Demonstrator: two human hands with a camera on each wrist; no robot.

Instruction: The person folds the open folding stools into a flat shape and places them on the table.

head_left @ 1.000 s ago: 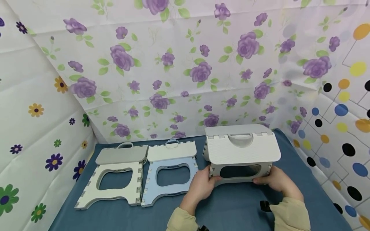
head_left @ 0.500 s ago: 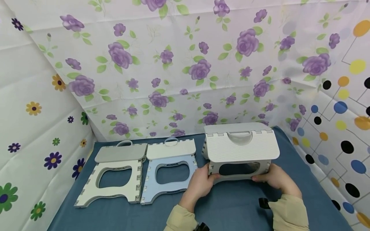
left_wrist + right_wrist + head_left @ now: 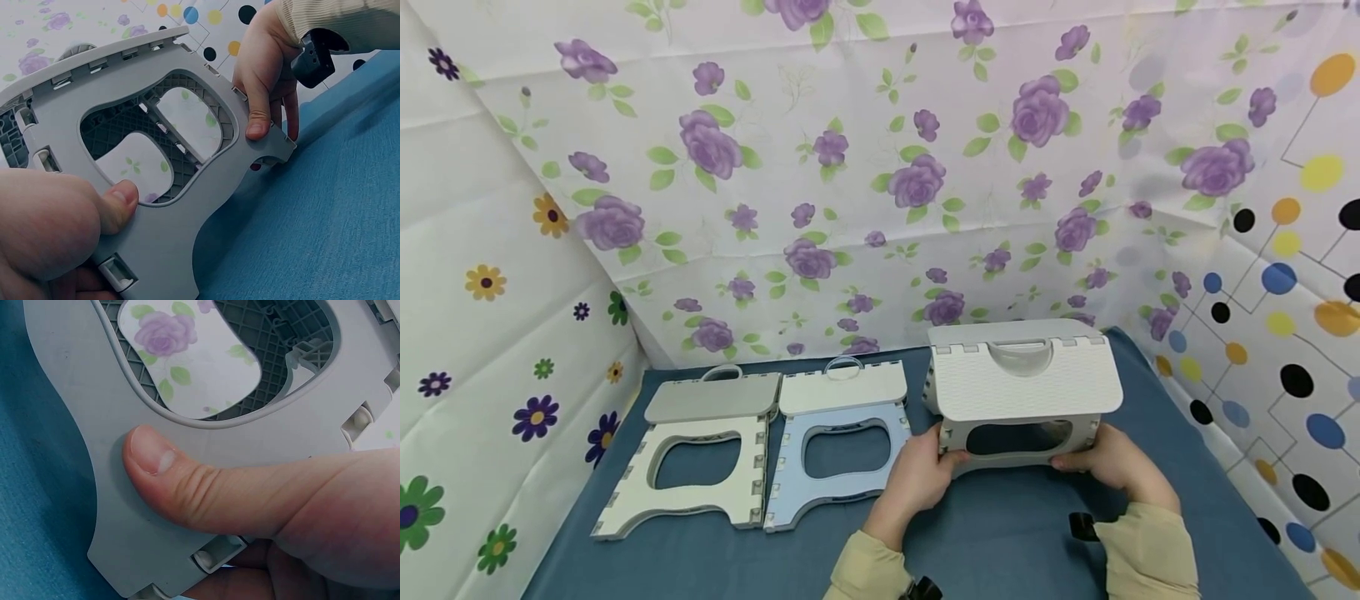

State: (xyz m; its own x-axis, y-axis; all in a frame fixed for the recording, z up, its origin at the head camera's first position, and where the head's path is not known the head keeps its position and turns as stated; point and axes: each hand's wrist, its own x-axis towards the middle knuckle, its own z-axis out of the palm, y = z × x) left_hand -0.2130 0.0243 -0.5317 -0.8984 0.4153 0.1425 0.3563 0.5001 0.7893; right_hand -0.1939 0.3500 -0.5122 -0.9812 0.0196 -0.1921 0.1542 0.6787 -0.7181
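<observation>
A folding step stool (image 3: 1026, 383) with a white textured top and grey legs stands unfolded at the right of the blue cloth. My left hand (image 3: 919, 475) grips the left edge of its front leg panel, thumb (image 3: 122, 199) on the front face and fingers behind. At the right edge my right hand (image 3: 1123, 467) grips the same panel, its thumb (image 3: 162, 469) pressed flat below the oval opening. The right wrist view shows its other fingers partly hidden behind the panel.
Two folded step stools lie side by side on the cloth (image 3: 1000, 542) to the left: a cream one with a grey top (image 3: 700, 467) and a light blue one with a white top (image 3: 842, 467). Patterned sheets (image 3: 820, 208) hang at the back and sides.
Both hands keep their grip on the grey stool, which stays at about the same spot on the cloth. The head view has shifted slightly.
</observation>
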